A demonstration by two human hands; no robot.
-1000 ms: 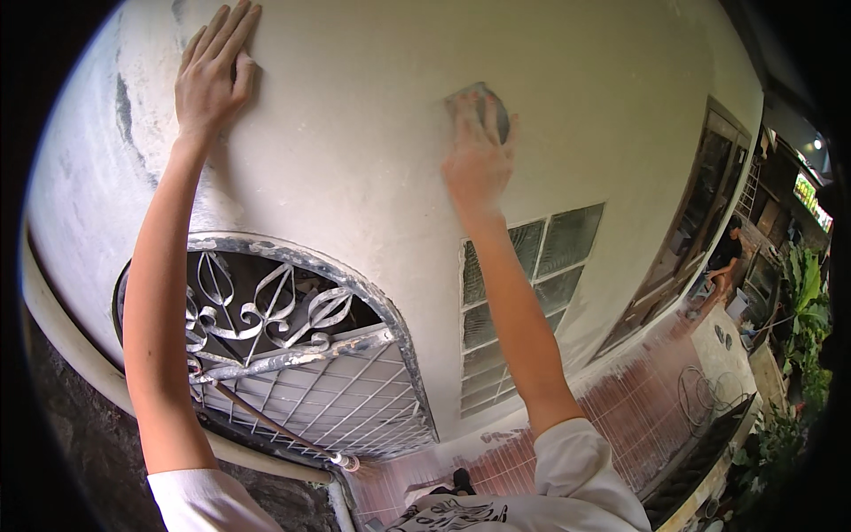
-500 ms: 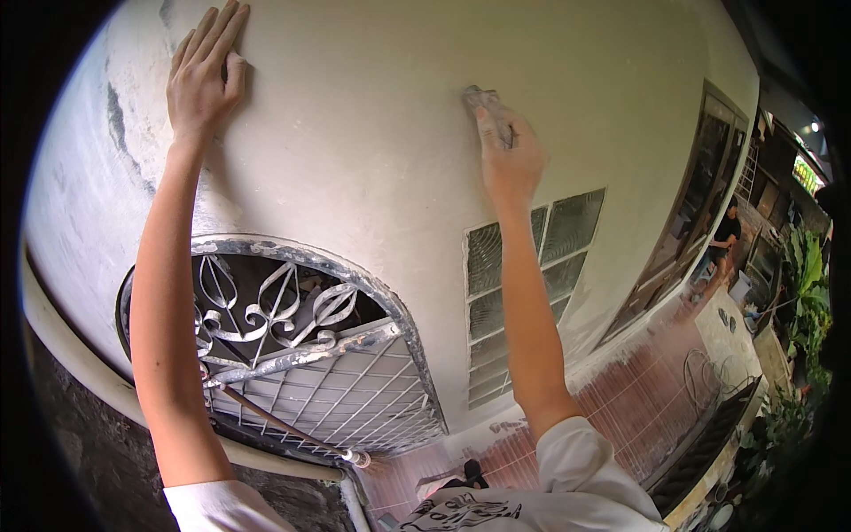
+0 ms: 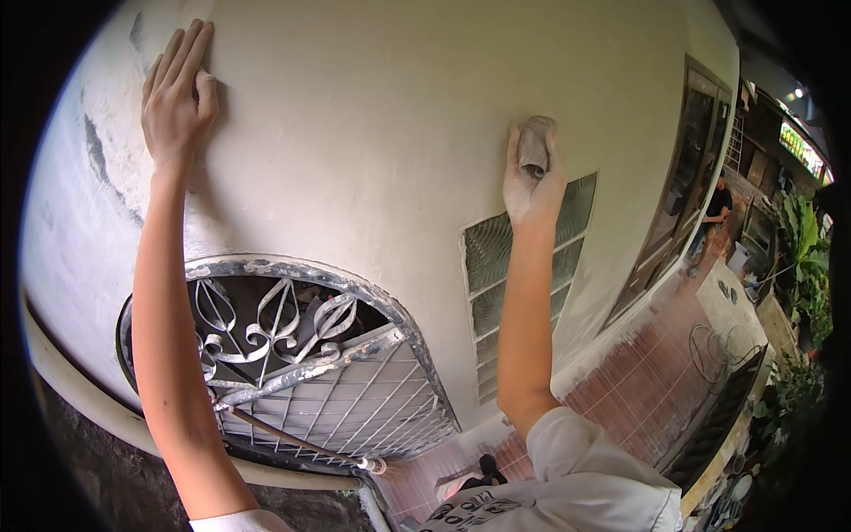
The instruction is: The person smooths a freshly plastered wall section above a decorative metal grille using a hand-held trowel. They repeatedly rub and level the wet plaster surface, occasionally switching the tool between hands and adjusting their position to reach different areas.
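My left hand (image 3: 180, 111) lies flat on the pale plastered wall (image 3: 355, 142) at the upper left, fingers stretched upward and holding nothing. Dark bare patches mark the plaster beside it. On the right, my right hand (image 3: 535, 195) is closed around a grey, dusty piece of sandpaper (image 3: 537, 135) curled into a tube. Its hollow end shows between thumb and fingers. That hand is raised at the wall, just above the glass-block window (image 3: 490, 306); whether the sandpaper touches the wall I cannot tell. White dust coats my right palm.
Below my left arm is an arched opening with a white scrollwork grille (image 3: 257, 341). A long-handled tool (image 3: 372, 465) leans there. A brown-framed window or door (image 3: 678, 177) stands farther right. Reddish tiles (image 3: 620, 399) cover the floor; another person (image 3: 718, 208) and plants (image 3: 802, 230) are beyond.
My right hand has moved right and slightly down with the sandpaper and turned, exposing its curled end. My left hand stays flat on the wall. The whole view has shifted slightly.
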